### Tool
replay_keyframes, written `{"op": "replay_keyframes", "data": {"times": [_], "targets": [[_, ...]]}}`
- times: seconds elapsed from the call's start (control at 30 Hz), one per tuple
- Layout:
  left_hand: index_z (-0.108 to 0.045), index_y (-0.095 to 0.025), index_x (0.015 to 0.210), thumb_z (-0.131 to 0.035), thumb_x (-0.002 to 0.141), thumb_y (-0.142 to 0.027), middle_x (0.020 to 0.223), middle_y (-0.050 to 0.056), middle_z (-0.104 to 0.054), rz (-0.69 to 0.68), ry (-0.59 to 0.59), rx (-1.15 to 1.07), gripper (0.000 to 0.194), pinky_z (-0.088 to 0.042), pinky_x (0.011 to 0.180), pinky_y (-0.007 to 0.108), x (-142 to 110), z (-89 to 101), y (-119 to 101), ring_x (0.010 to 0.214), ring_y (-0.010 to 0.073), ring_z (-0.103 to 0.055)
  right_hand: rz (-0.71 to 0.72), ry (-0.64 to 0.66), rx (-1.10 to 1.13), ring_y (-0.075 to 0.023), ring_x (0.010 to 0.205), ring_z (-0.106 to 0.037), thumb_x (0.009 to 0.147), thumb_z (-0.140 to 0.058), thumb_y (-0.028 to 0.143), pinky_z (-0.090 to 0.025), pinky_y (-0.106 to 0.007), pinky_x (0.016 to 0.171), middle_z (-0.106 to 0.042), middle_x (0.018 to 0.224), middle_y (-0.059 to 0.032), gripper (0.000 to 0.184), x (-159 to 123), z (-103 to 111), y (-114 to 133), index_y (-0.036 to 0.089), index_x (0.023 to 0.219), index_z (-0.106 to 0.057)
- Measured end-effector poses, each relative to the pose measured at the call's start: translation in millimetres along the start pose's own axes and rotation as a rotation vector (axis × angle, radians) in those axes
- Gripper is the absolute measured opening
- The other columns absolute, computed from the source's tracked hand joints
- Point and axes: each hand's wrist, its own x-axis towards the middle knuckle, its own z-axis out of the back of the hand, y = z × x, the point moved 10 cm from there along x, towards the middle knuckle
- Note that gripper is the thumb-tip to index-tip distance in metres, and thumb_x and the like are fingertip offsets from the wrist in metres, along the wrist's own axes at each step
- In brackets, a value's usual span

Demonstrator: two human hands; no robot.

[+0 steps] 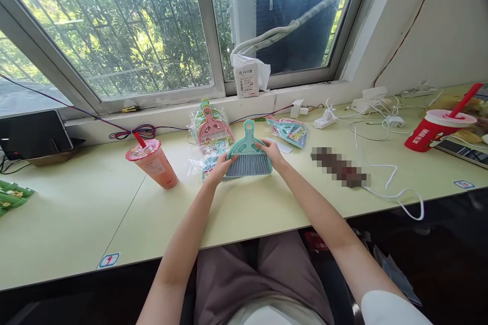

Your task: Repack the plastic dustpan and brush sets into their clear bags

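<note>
teal brush set (248, 157) lies flat on tabletop (114, 203), left hand (219, 166) and right hand (271, 152) gripping its sides, steadying it.

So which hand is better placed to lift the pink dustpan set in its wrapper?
Probably the left hand. It holds the teal brush's left edge, just below the pink dustpan set. The right hand would have to cross over the brush.
</note>
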Motion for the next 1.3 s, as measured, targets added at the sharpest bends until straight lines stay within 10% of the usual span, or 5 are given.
{"op": "replay_keyframes", "data": {"times": [0.13, 0.33, 0.6, 1.1, 1.3], "targets": [[-0.066, -0.019, 0.101, -0.067, 0.073, -0.056, 0.101, 0.008, -0.070, 0.020, -0.097, -0.121, 0.047, -0.050, 0.080, 0.037, 0.6, 11.7, 5.1, 0.095, 0.0266, -0.063, 0.052, -0.012, -0.348, -0.0223, 0.115, -0.061, 0.097, -0.033, 0.052, -0.048, -0.037, 0.094, -0.065, 0.125, -0.0137, 0.053, 8.6, 32.0, 5.8, 0.017, 0.128, -0.058], [-0.058, -0.026, 0.123, -0.058, 0.082, -0.059, 0.123, 0.008, -0.065, 0.105, -0.357, -0.263, 0.052, -0.053, 0.088, 0.040, 4.6, 45.0, 26.7, 0.112, 0.0266, -0.061, -0.017, 0.006, -1.309, -0.0280, 0.135, -0.043, 0.091, -0.048, 0.017, -0.032, -0.040, 0.109, -0.050, 0.142, -0.0214, 0.043, 8.4, 54.3, -18.6, 0.007, 0.132, -0.054], [-0.051, -0.025, 0.131, -0.054, 0.087, -0.053, 0.134, 0.008, -0.058, 0.071, -0.474, -0.293, 0.052, -0.053, 0.093, 0.037, 9.0, 68.0, 37.2, 0.120, 0.0236, -0.057, 0.184, 0.280, -1.188, -0.0226, 0.127, -0.051, 0.083, -0.067, 0.022, -0.039, -0.034, 0.105, -0.054, 0.140, -0.0082, 0.044, 0.2, -3.4, -23.6, 0.023, 0.127, -0.062], [-0.059, -0.021, 0.118, -0.063, 0.081, -0.053, 0.121, 0.010, -0.063, 0.009, -0.513, -0.302, 0.049, -0.051, 0.091, 0.035, 12.9, 79.2, 44.0, 0.113, 0.0246, -0.060, -0.080, 0.168, -1.314, -0.0282, 0.128, -0.040, 0.079, -0.069, 0.042, -0.032, -0.044, 0.101, -0.055, 0.128, -0.0085, 0.031, 8.0, 40.0, -31.6, 0.026, 0.105, -0.066], [-0.061, -0.021, 0.113, -0.066, 0.079, -0.052, 0.114, 0.008, -0.065, 0.027, -0.517, -0.327, 0.046, -0.052, 0.089, 0.036, 12.1, 78.5, 45.6, 0.109, 0.0246, -0.061, -0.069, 0.138, -1.276, -0.0251, 0.102, -0.058, 0.072, -0.073, 0.033, -0.038, -0.037, 0.087, -0.067, 0.107, -0.0051, 0.035, 10.8, 43.1, -25.2, 0.023, 0.104, -0.061]]}}
